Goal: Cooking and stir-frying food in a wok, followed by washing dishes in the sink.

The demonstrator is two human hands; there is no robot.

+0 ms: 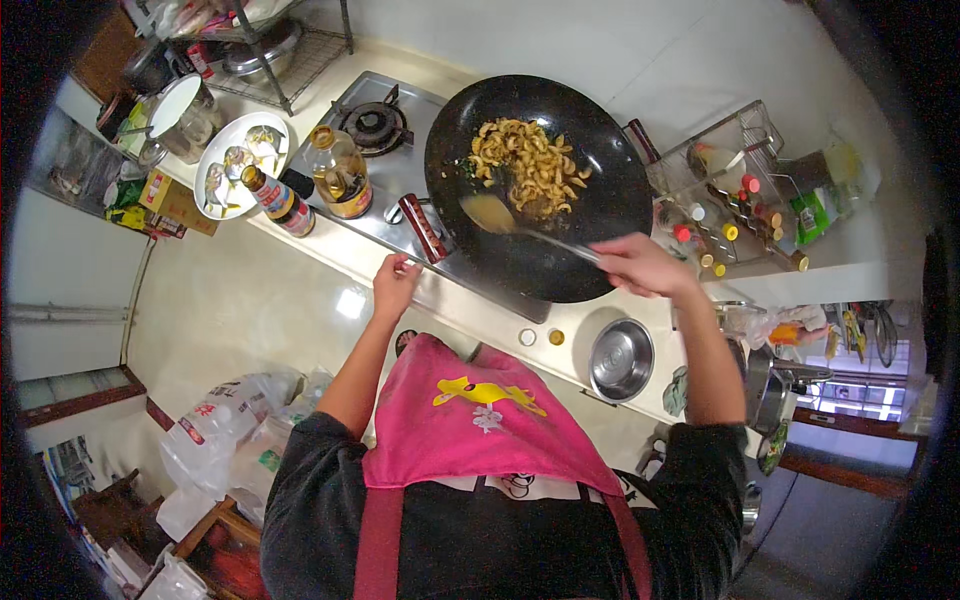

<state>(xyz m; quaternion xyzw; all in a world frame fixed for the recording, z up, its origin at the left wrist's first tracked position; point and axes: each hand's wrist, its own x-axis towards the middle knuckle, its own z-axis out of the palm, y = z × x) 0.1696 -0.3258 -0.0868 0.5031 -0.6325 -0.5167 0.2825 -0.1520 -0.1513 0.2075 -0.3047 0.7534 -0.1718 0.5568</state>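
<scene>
In my right hand [646, 265] is the metal handle of a wok spatula [491, 215]. Its blade rests low inside a large black wok [540, 266], just left of the food. Browned, sliced pieces of food [525, 161] lie heaped in the wok, with a few green bits at the left. My left hand [397, 285] hovers by the front edge of the counter, close to the wok's dark red handle [424, 229] but apart from it. Its fingers are bent, and whether something small sits between them is unclear.
Left of the wok stand a sauce bottle [279, 202], an oil bottle [337, 174] and a white plate of fish [244, 161]. A bare gas burner [371, 124] is behind them. A steel bowl [622, 360] and two bottle caps [541, 337] lie right; a bottle rack [724, 202] stands beyond.
</scene>
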